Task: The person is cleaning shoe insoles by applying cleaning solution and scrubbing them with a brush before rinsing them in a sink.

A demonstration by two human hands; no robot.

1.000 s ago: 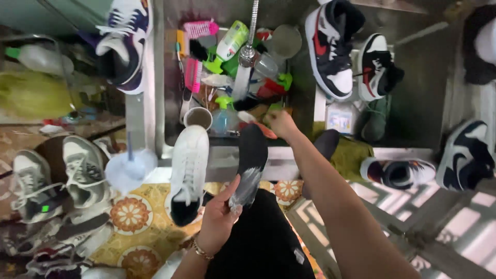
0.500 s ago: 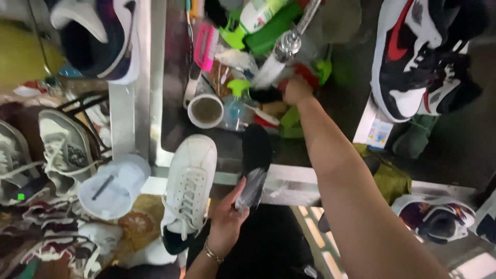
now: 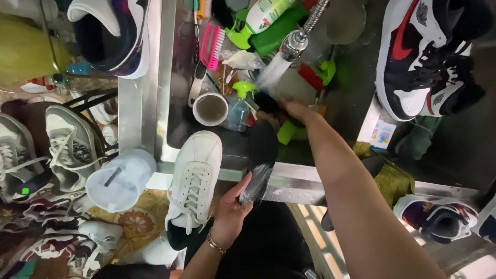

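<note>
Head view, looking down on a steel sink (image 3: 164, 93) crowded with cleaning gear.

Held item: black insole (image 3: 260, 160), long and thin, lying across the sink's front rim with its toe end over the basin. Left hand (image 3: 231, 214) is clamped on its near end, fingers wrapped around the wet, shiny heel part; the hold likely keeps the insole steady and tilted so water runs off into the basin. Right hand (image 3: 289, 109) reaches to the far end of the insole, beneath the water falling from the tap (image 3: 295, 42); fingers look closed around something dark, but blur and spray hide what, so I cannot tell its grip for certain.

Beside the insole: white shoe (image 3: 194, 181), sole down, straddling the rim, toe pointing into the sink, probably parked within reach.

In the basin:
- cup (image 3: 210, 109), round, white-rimmed, murky liquid inside.
- pink brush (image 3: 211, 47), bristles sideways.
- spray bottle (image 3: 240, 106), clear body, green trigger head.
- green bottle (image 3: 268, 20), lying at a slant, white label with print too small to matter.

On the right ledge: red, white and black sneaker (image 3: 413, 57), and a small square card (image 3: 382, 134), pale blue with coloured picture.

Left, outside the sink: grey shoe (image 3: 70, 147); white cap (image 3: 121, 178) on the patterned floor.
</note>
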